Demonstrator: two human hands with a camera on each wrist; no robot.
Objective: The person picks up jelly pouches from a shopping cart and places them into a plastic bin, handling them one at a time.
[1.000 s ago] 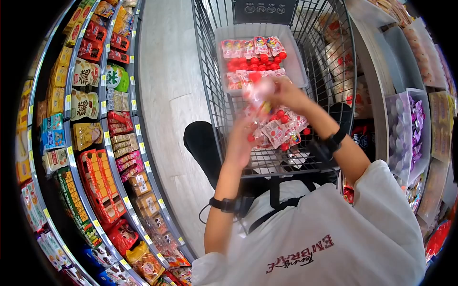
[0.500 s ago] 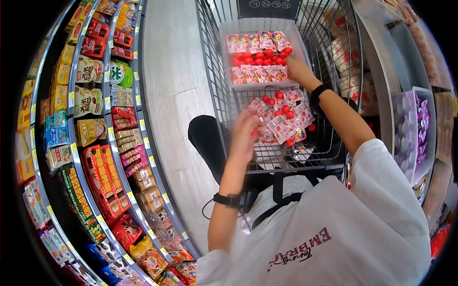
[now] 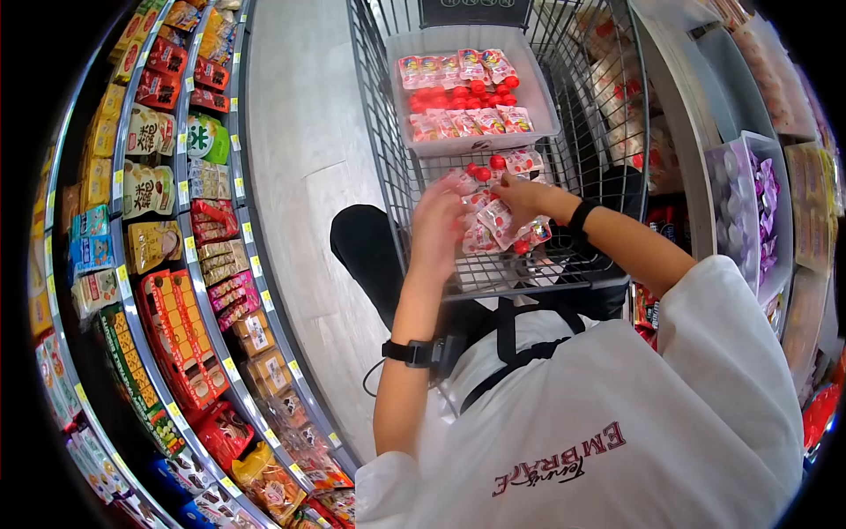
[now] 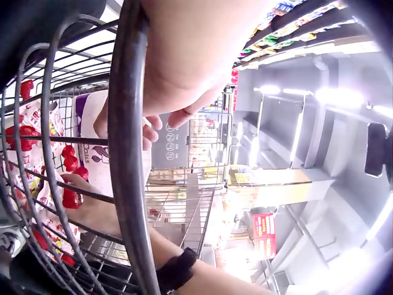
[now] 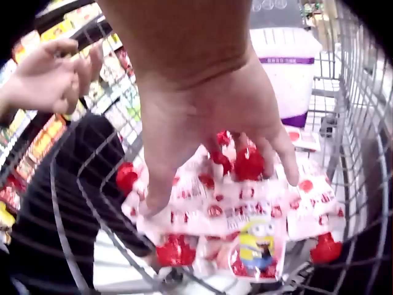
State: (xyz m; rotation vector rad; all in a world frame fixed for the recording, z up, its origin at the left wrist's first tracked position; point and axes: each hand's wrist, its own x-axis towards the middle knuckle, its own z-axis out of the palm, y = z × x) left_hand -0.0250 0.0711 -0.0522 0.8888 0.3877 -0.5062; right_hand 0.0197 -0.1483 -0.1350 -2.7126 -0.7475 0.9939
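Observation:
My right hand (image 3: 529, 201) reaches down into a shopping cart, over a loose pile of pink spouted pouches (image 3: 480, 236) with red caps. In the right wrist view its thumb and fingers are spread across the pouches, fingertips among the red caps (image 5: 250, 165); one pouch shows a yellow cartoon figure (image 5: 258, 244). My left hand (image 3: 438, 220), blurred in the head view, hovers at the cart's left side. The right wrist view shows that left hand (image 5: 55, 77) with loosely bent fingers and nothing in them. Beyond the pile, a translucent bin (image 3: 542, 104) holds rows of similar pouches.
The wire cart (image 3: 636, 132) surrounds bin and pile, its near bar (image 3: 542, 289) close to my body. Shelves of packaged snacks (image 3: 181, 309) line the left, past a pale floor aisle (image 3: 295, 167). At right stands a clear bin (image 3: 745, 189) with purple-wrapped items.
My right hand went from holding a blurred pouch near the bin, to the bin's right side, then back to the loose pile. The bin's front row looks neater. My left hand stayed near the cart's left.

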